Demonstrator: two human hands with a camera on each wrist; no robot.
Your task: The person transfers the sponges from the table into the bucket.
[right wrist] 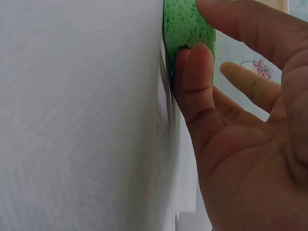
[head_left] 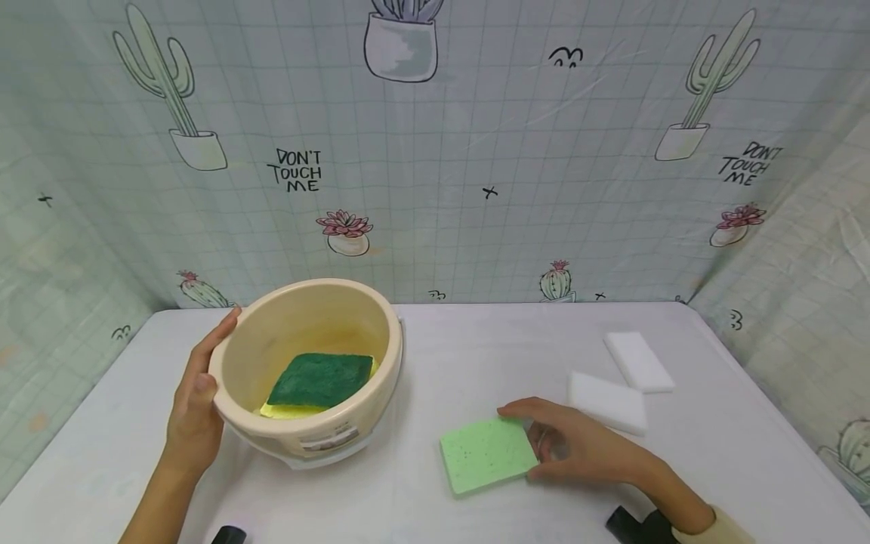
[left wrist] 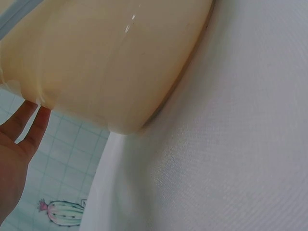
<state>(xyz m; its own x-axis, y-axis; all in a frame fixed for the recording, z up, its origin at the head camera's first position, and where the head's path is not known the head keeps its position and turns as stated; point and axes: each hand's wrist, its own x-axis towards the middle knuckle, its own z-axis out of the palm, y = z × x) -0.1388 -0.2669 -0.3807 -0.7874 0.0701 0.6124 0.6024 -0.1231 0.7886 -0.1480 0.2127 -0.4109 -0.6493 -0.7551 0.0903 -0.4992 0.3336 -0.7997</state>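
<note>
My left hand (head_left: 195, 414) grips the left side of a round cream plastic tub (head_left: 309, 302), the thumb at its rim. In the left wrist view, two fingertips touch the outer wall of the tub (left wrist: 96, 57). Inside the tub lies a yellow sponge with a dark green scouring face (head_left: 322, 380). To the right, my right hand (head_left: 578, 442) pinches the right edge of a light green sponge (head_left: 485, 455) low over the white table. The right wrist view shows the porous side of the green sponge (right wrist: 188, 29) between thumb and fingers.
Two white rectangular sponges (head_left: 607, 402) (head_left: 639, 363) lie on the white table (head_left: 489, 340) beyond my right hand. A cloth printed with cacti (head_left: 435, 151) hangs behind the table and along its sides. Dark wrist gear (head_left: 639, 525) shows at the lower edge.
</note>
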